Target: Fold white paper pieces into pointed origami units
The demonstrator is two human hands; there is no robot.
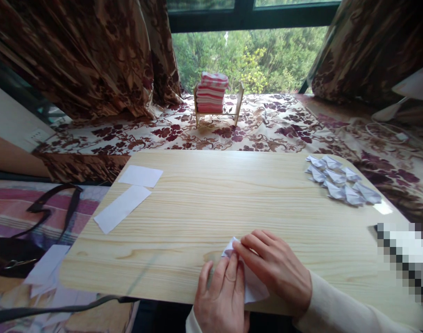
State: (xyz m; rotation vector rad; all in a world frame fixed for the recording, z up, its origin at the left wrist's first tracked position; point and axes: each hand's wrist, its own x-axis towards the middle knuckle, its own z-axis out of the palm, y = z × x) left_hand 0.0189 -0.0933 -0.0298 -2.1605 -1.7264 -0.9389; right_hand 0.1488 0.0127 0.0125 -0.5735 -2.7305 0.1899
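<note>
A white sheet of paper (255,286) lies partly folded at the near edge of the wooden table, its far end coming to a folded corner. My left hand (221,291) presses it down with its fingertips, close together on the folded part. From the right, my right hand (276,261) has its thumb and fingertips closed at the same fold, touching the left fingers. Both hands cover much of the paper. Several folded white paper pieces (336,178) sit grouped at the table's far right.
Two flat paper strips, a far one (141,175) and a nearer one (123,209), rest at the left of the table (211,199). A blurred-out object (406,259) is at right. Loose papers (50,266) and a dark bag (17,252) lie lower left. Beyond, a small rack (239,104) holds pink-striped cloths (211,95).
</note>
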